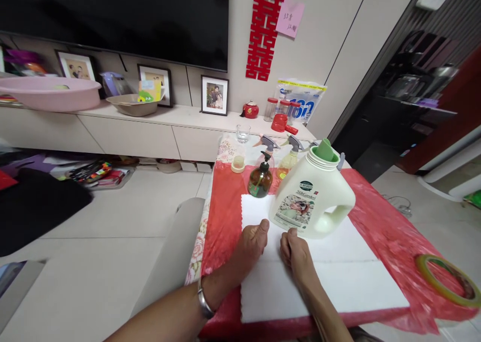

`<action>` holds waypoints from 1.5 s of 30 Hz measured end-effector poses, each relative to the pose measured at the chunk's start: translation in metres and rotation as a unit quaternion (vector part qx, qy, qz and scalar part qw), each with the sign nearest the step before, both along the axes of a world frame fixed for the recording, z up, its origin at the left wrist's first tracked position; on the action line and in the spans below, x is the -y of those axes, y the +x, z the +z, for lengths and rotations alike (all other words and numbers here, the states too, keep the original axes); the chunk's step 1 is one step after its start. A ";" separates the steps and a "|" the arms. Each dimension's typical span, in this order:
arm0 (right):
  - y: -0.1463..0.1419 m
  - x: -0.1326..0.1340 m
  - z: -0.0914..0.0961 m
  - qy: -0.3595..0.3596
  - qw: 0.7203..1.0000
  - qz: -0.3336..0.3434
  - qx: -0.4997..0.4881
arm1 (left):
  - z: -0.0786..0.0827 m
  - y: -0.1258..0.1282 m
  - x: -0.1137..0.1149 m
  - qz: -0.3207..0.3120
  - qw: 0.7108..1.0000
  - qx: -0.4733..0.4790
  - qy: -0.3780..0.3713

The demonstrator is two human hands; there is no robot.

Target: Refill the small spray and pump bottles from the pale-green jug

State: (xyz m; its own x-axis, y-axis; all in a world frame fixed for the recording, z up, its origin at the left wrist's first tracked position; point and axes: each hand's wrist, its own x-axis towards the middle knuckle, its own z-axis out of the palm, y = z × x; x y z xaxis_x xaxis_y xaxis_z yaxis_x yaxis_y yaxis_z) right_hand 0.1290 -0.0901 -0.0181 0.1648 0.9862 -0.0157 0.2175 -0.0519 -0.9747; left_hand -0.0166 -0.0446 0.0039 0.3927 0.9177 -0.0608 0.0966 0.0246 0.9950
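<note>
A big cream detergent jug (313, 196) with a green funnel (325, 150) in its neck stands on a white foam sheet (338, 282) spread over a red plastic cover (225, 216). My left hand (253, 242) rests on the sheet just left of the jug, fingers curled under, thumb out. My right hand (295, 251) lies beside it, fingers bent down, knuckles close to the jug's base. Neither hand visibly holds anything. Behind the jug stand a brown pump bottle (260, 179) and a yellowish spray bottle (288, 161).
A roll of tape (449, 279) lies at the cover's right edge. A small cream lid (238, 164) and a glass (243, 133) sit further back. The cabinet behind carries a pink basin (48, 92), picture frames, a red teapot (250, 110) and jars. Tiled floor lies to the left.
</note>
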 end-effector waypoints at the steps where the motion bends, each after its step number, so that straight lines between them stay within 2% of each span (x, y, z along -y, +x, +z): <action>1: -0.001 0.000 -0.001 -0.006 1.000 -0.003 0.002 | 0.001 0.001 0.000 0.000 1.000 -0.010 0.000; 6: -0.004 0.001 0.003 -0.022 1.000 -0.011 0.005 | -0.002 0.004 -0.002 0.002 0.999 -0.038 0.014; 13: -0.004 0.001 0.004 -0.031 0.999 -0.011 0.010 | -0.007 0.004 -0.003 0.001 0.999 -0.030 0.012; 23: -0.006 0.002 0.008 -0.029 0.999 -0.015 0.028 | -0.001 0.003 -0.001 0.001 1.000 -0.022 -0.002; 45: -0.006 0.002 0.011 -0.026 0.999 -0.009 0.044 | -0.007 0.004 -0.001 -0.003 0.999 -0.035 0.015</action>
State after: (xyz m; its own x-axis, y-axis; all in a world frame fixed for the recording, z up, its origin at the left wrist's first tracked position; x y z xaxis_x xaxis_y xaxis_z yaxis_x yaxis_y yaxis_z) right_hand 0.1226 -0.0925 -0.0073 0.1852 0.9814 -0.0511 0.3015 -0.1063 -0.9475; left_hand -0.0125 -0.0431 -0.0029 0.3935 0.9173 -0.0613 0.1660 -0.0053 0.9861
